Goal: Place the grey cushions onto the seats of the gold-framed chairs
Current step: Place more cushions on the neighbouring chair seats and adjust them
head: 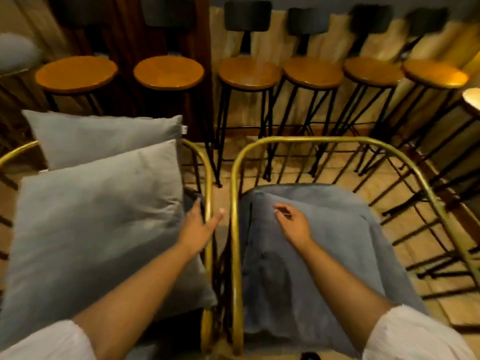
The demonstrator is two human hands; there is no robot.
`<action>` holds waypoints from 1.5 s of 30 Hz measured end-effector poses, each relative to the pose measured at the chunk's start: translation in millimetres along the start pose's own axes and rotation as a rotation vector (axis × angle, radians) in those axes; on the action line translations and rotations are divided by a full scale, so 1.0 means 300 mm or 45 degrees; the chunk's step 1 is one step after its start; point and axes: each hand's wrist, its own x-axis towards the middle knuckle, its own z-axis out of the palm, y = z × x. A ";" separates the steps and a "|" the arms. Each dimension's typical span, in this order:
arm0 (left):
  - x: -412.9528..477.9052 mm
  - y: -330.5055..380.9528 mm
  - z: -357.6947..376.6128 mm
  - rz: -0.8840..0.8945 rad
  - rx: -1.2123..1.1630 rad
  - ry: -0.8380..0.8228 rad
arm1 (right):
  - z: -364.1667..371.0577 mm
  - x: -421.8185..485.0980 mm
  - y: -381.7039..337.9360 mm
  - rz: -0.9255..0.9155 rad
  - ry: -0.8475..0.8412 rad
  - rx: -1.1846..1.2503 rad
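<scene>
Two gold-framed chairs stand side by side below me. The left chair (207,178) carries two grey cushions: a large one (98,224) in front and a second (104,133) leaning behind it. My left hand (200,224) rests at the large cushion's right edge beside the gold rail, fingers spread, holding nothing. The right chair (311,141) has a blue-grey cushion (324,255) lying on its seat. My right hand (292,220) lies on top of that cushion, fingers loosely curled; whether it pinches the fabric is unclear.
A row of several round wooden bar stools (249,72) with black legs and dark backrests lines the wall behind the chairs. Another grey padded seat (15,53) shows at the far left. Tiled floor (389,229) is visible through the right chair's wire frame.
</scene>
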 end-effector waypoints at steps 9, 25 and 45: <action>0.084 0.080 0.589 -0.160 -0.219 -0.238 | -0.431 0.133 0.563 0.452 0.146 -0.061; 0.250 -0.190 0.820 -0.674 -0.225 -0.132 | -0.615 0.156 1.038 0.903 0.011 0.342; -0.006 -0.118 1.024 -0.931 -0.389 -0.116 | -0.896 0.231 1.055 0.649 -0.090 0.261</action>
